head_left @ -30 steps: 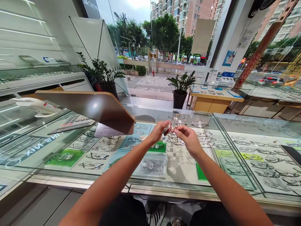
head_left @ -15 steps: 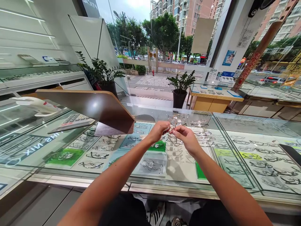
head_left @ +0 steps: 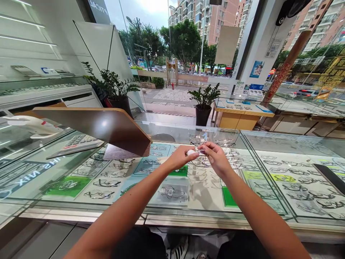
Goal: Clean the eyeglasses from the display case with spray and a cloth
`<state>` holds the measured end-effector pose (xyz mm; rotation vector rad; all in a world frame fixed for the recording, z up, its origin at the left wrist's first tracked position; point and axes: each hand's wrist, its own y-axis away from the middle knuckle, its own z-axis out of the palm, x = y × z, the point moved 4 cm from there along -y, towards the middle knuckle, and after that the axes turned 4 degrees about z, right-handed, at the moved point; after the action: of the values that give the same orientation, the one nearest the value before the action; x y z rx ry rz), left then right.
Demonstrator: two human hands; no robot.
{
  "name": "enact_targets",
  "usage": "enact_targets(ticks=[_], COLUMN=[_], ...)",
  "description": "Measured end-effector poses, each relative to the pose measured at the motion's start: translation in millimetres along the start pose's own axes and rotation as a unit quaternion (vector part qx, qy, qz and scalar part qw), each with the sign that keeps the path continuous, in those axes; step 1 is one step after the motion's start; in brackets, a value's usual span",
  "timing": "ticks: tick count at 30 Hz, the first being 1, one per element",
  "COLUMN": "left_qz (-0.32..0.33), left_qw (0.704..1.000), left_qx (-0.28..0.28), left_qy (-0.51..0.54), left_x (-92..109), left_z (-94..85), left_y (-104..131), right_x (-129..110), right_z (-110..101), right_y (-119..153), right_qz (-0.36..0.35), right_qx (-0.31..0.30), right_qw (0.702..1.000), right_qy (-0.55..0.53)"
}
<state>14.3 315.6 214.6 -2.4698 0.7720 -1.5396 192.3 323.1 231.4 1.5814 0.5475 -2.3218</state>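
My left hand (head_left: 181,157) is closed around a small white object (head_left: 192,153), whose kind I cannot make out. Close beside it, my right hand (head_left: 215,155) is pinched at the fingertips on something thin and pale, too small to name. Both hands are above the glass display counter (head_left: 205,194), fingertips nearly meeting. Just under the fingers shows a pair of thin-rimmed eyeglasses (head_left: 198,164); whether it is held or lies below the glass, I cannot tell. Behind the hands are more eyeglasses (head_left: 198,139).
A tilted brown board (head_left: 107,126) stands on the left, by a calculator (head_left: 77,144) and a white scanner-like device (head_left: 32,124). A dark phone-like slab (head_left: 330,178) lies at the right edge. Rows of eyeglasses (head_left: 106,182) fill the case. Potted plants (head_left: 203,102) stand beyond.
My left hand has turned so that the white object shows more plainly. The right fingers have shifted slightly against it. The whole view has moved a little.
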Motion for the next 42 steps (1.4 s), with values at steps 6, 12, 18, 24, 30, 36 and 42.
enact_targets(ticks=[6,12,18,24,30,36,42], left_qz=[0.011,0.014,-0.042,-0.17,-0.181,-0.209,-0.226], left_qw=[0.999,0.999,0.984,0.929,0.936,0.93,0.928], left_qx=[0.022,0.004,0.112,0.235,0.217,0.227,0.226], left_qy=[-0.028,-0.044,-0.133,-0.231,-0.21,-0.2,-0.19], left_x=[6,7,-2,-51,-86,-92,-96], left_z=[6.7,6.8,-21.3,-68.5,-84.2,-86.4,-84.6], left_y=[0,0,-1,-4,-2,5,6], right_x=[0,2,1,-2,0,1,2], right_z=[0,-3,-12,-17,-17,-19,-20], right_y=[0,-2,-4,-5,-5,-6,-6], right_qz=[-0.007,-0.015,-0.024,-0.013,-0.001,0.0,-0.002], right_qx=[0.007,0.011,0.034,0.057,0.053,0.043,0.045], right_qw=[1.0,1.0,0.999,0.998,0.998,0.999,0.999], right_qy=[0.006,0.003,0.011,0.022,0.015,0.0,-0.01])
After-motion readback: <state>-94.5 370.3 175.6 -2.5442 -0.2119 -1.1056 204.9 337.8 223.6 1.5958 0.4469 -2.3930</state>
